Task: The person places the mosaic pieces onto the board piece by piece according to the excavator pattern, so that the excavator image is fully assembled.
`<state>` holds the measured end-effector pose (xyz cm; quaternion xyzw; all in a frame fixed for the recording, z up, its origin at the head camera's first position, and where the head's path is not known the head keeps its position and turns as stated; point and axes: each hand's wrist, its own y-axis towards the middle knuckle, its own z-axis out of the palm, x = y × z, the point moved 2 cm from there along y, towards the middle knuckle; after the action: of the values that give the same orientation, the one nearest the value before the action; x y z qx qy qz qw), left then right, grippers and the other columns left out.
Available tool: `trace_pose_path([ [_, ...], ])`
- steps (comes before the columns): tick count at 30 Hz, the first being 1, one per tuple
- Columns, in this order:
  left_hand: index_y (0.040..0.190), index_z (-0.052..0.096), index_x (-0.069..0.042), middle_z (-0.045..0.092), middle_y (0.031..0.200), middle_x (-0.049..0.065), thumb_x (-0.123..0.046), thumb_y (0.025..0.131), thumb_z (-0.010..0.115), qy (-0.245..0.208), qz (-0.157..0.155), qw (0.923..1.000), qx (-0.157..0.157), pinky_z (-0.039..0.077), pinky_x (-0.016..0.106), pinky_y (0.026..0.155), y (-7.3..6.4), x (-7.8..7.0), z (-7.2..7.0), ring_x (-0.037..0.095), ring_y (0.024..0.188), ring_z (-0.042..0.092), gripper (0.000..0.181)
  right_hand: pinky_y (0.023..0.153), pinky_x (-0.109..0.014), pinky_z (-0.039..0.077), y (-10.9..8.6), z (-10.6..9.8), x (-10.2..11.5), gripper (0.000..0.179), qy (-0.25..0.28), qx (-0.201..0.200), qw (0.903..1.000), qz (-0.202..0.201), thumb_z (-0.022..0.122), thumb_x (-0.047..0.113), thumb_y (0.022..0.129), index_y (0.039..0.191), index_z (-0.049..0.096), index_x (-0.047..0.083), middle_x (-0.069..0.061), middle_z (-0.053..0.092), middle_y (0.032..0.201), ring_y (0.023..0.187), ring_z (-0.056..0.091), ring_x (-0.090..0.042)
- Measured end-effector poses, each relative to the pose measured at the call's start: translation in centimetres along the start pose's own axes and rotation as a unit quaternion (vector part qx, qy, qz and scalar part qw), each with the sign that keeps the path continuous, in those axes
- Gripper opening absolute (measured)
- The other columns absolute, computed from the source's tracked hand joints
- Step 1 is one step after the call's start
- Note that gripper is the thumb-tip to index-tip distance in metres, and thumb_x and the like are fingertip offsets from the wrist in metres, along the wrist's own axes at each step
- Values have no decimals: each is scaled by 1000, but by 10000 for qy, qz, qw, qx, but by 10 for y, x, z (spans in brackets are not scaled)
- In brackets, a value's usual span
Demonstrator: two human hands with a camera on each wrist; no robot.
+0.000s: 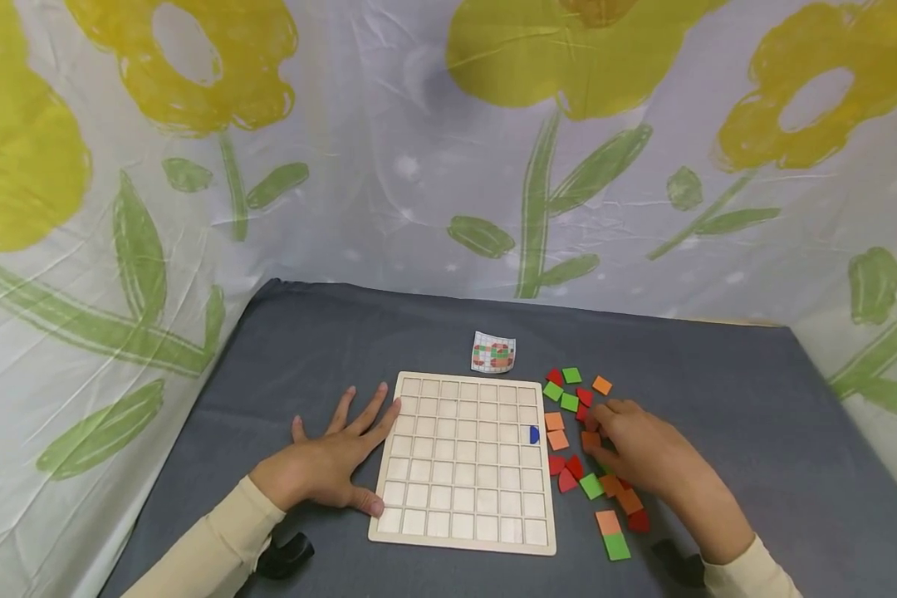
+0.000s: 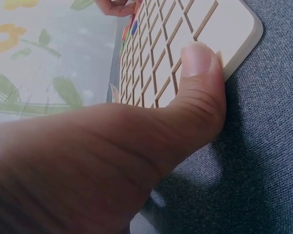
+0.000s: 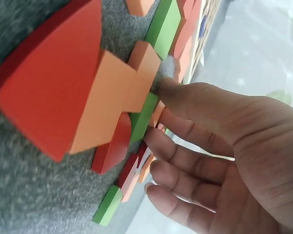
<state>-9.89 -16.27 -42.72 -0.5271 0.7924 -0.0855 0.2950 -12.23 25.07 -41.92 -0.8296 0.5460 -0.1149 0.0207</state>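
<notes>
A pale wooden grid board (image 1: 462,548) lies flat, with a blue half-round tile (image 1: 534,434) in a cell near its right edge. My left hand (image 1: 336,465) is spread over the board's left edge; its thumb (image 2: 200,73) rests on the near corner. To the right of the board, my right hand (image 1: 646,444) is down among scattered tiles. Its thumb and fingers bend around an orange tile (image 1: 591,441), partly hidden by the fingers. In the right wrist view, green tiles (image 3: 163,29), orange tiles (image 3: 105,97) and red tiles (image 3: 53,73) lie just past the right hand (image 3: 224,146).
Behind the board lies a small printed card (image 1: 493,353) with a coloured grid pattern. Loose green, orange and red tiles (image 1: 571,375) run along the board's right side. The dark cloth (image 1: 344,332) covers the table, and a flower-printed curtain (image 1: 389,166) hangs behind it.
</notes>
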Motion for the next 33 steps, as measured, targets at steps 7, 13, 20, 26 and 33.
trace_pose_path([
  [7, 173, 4, -28, -12, 178, 2, -64, 71, 87, -21, 2, 10000, 58, -1, 97, 96, -1, 0, 1, 45, 161, -14, 136, 69, -36, 54, 3, 2, 6, 20, -122, -75, 9998, -135, 82, 25, 94, 103, 69, 14, 1, 60, 97, 90, 56, -19],
  [13, 173, 4, -27, -12, 178, 3, -65, 70, 87, -23, 29, 10000, 29, -1, 98, 95, -1, 0, 2, 47, 160, -14, 138, 69, -36, 53, 3, 4, 11, 23, -121, -62, 9998, -172, 83, 20, 89, 102, 66, 14, 1, 56, 96, 91, 55, -19],
  [20, 173, 4, -29, -14, 178, 1, -65, 71, 87, -4, 33, 10000, 42, -2, 98, 95, 1, 1, 2, 45, 161, -15, 136, 61, -33, 47, 4, 7, 14, 26, -116, -157, 9996, -219, 80, 16, 82, 102, 63, 13, 0, 53, 95, 88, 52, -18],
  [26, 173, 3, -29, -14, 178, 1, -64, 71, 87, -49, 29, 10000, 48, -2, 97, 96, 0, -2, 0, 44, 161, -15, 136, 62, -31, 47, 2, 2, 21, 34, -146, -506, 9975, -474, 80, 17, 83, 111, 63, 11, 1, 56, 100, 85, 52, -15],
  [33, 173, 4, -29, -14, 178, 1, -65, 71, 87, 2, -31, 10000, 68, -1, 97, 97, -1, -1, -1, 44, 161, -15, 136, 61, -20, 46, -1, 1, 44, 27, -266, -1255, 9785, -1614, 79, 15, 84, 107, 66, 11, 3, 54, 98, 79, 47, -8],
])
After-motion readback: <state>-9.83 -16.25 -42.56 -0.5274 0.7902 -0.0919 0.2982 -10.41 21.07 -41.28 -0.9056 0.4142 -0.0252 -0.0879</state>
